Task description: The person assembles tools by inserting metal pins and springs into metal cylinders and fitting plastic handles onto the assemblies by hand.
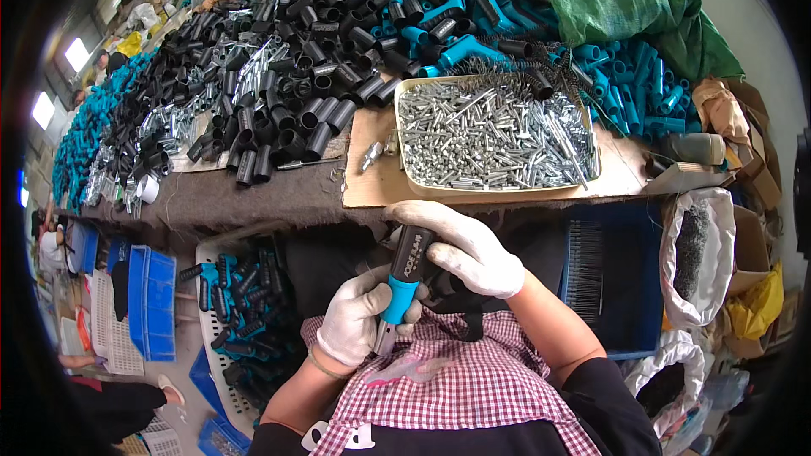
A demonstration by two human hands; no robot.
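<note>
- Left hand (351, 321): fingers curled snug round teal collar of tool (405, 284)
- Right hand (466, 255): fingers over black end, thumb against side
- Tool tilted between both hands, metal tip down, by apron (460, 380)

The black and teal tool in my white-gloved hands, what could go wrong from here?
The black and teal cylindrical tool might slip: the white-gloved left hand grips its teal collar, the white-gloved right hand cups its black end. Its silver metal tip, over the red checked apron, might snag it. Raising the hands could bump the cream rectangular tray heaped with small silver metal pins, near the brown table's front.
</note>
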